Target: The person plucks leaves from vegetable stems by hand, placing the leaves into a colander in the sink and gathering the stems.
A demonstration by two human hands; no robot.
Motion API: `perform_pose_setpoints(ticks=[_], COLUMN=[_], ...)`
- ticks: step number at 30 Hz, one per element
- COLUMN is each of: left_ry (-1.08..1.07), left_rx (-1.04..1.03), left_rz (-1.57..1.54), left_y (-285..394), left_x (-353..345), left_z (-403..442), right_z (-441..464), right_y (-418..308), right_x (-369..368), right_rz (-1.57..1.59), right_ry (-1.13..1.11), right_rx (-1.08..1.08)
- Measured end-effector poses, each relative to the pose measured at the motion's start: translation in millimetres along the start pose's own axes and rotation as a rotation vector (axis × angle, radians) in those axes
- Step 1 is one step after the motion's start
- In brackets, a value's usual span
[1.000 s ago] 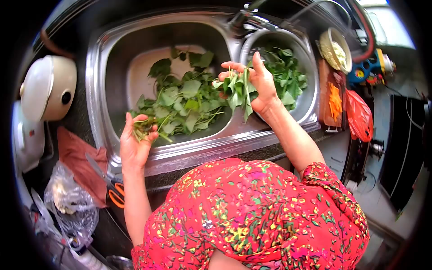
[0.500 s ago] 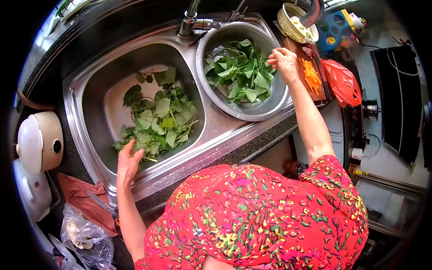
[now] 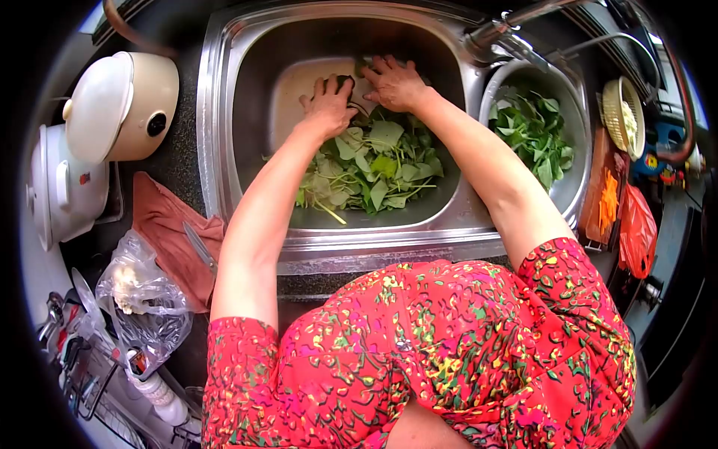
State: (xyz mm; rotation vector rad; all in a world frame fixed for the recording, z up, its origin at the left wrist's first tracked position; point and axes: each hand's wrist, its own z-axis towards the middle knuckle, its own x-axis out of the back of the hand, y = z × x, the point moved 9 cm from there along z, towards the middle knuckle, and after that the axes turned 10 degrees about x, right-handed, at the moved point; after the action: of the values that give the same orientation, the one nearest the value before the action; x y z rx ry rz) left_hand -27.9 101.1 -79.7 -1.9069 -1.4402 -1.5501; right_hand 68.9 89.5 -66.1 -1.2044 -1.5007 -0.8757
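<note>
Both my hands are down in the large steel sink basin (image 3: 254, 150), at the far side of a heap of green leafy stems (image 3: 378, 161). My left hand (image 3: 329, 108) has its fingers spread, touching dark leaves at the heap's edge. Just right of it, my right hand (image 3: 395, 84) lies with fingers apart, palm down, by a leaf near the far wall. What lies under the palms is hidden. In the smaller basin on the right, a round metal bowl (image 3: 488, 96) holds more green leaves (image 3: 535, 135).
A faucet (image 3: 497, 34) reaches over the sink's right part. Beyond the bowl are a cutting board (image 3: 596, 168) with orange strips (image 3: 608, 200), a cream basket (image 3: 615, 120) and a red bag (image 3: 638, 232). To the left are a cream pot (image 3: 142, 105), a brown cloth (image 3: 168, 224) and a knife (image 3: 199, 243).
My right hand has left the metal bowl's edge and come into the large sink. My left hand has moved from the near side of the leaves to their far side. The view has turned left.
</note>
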Motion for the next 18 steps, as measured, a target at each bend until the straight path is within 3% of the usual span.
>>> perform_pose_setpoints(ticks=[3,5,7,9,11,14,18], left_ry=[-0.08,-0.391,-0.526,-0.648,-0.676,-0.759,-0.786], left_rx=[-0.066,0.04,0.071,0.123,0.156,0.23,0.223], left_rz=[0.086,0.059,0.09,0.189,0.181,0.116,-0.068], left_y=[-2.5,-8.9,-14.2,-27.4,-38.7,-47.0,-52.8], left_x=[-21.4,-43.4,-49.4,-52.3,-57.9,-58.4,-73.7], left_z=[15.0,7.7,-14.0,-48.5,-72.7,-103.0,-106.9], right_z=[13.0,3.2,-27.2,-54.6,-76.3,-97.6,-109.2], right_y=[9.9,8.2,11.9,-6.9,-35.7,-71.7,-99.8], right_x=[-22.2,-32.0,-39.4,-43.0,-51.0,-77.0,-84.5], right_rz=[-0.046,-0.043,0.043,0.179,0.325,0.753,0.91], right_ry=[-0.057,-0.175,-0.389,-0.659,-0.755,-0.752,-0.611], right_rx=[0.053,-0.004,-0.211,-0.287,-0.224,-0.208,-0.21])
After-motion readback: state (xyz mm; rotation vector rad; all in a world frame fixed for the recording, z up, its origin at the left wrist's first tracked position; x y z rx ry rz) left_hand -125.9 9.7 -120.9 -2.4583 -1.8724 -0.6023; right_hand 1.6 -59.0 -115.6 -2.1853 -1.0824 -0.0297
